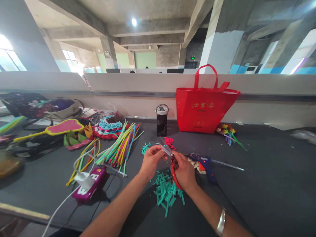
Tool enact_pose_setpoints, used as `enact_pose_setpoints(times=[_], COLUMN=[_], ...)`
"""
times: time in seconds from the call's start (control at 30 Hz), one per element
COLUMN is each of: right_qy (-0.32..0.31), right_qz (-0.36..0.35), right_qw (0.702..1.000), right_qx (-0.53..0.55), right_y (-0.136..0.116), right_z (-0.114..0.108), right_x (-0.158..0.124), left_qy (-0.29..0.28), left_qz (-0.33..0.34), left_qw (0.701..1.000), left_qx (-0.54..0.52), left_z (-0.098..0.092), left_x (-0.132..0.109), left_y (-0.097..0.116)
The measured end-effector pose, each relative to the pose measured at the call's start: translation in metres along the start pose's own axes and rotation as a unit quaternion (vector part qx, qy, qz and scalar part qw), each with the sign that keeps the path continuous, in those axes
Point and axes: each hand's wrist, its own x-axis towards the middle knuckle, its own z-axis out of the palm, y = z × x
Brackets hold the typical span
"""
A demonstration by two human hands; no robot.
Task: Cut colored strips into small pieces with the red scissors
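Note:
My right hand (184,171) grips red-handled scissors (171,157), their blades pointing up and left toward my left hand. My left hand (151,161) has its fingers pinched together just beside the blade tips, on something too small to make out. Below both hands a heap of short teal cut pieces (166,192) lies on the dark table (259,184). A few more teal bits (145,148) and small red pieces (169,142) lie just beyond my hands.
A bundle of coloured sticks (118,148) fans out at left, near a purple device with a white plug (90,182). A blue glue gun (206,164), a dark bottle (161,121), a red tote bag (203,105), paper flowers (228,131) and craft pieces (108,128) sit farther back.

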Motion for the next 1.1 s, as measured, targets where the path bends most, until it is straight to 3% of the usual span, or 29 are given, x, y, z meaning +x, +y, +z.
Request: enact_pose_setpoints(times=[0.73,1.1], right_qy=[0.022,0.004], right_qz=[-0.034,-0.003], right_qw=[0.999,1.000], right_qx=[0.035,0.012], right_y=[0.0028,-0.0028], right_z=[0.0067,0.0016], right_x=[-0.0051,-0.0032], left_qy=[0.005,0.012], left_qz=[-0.004,-0.007], left_qw=[1.000,1.000], left_qx=[-0.010,-0.011], left_z=[-0.0011,0.0026], left_x=[-0.0010,-0.0030], left_y=[-0.0006,-0.0072])
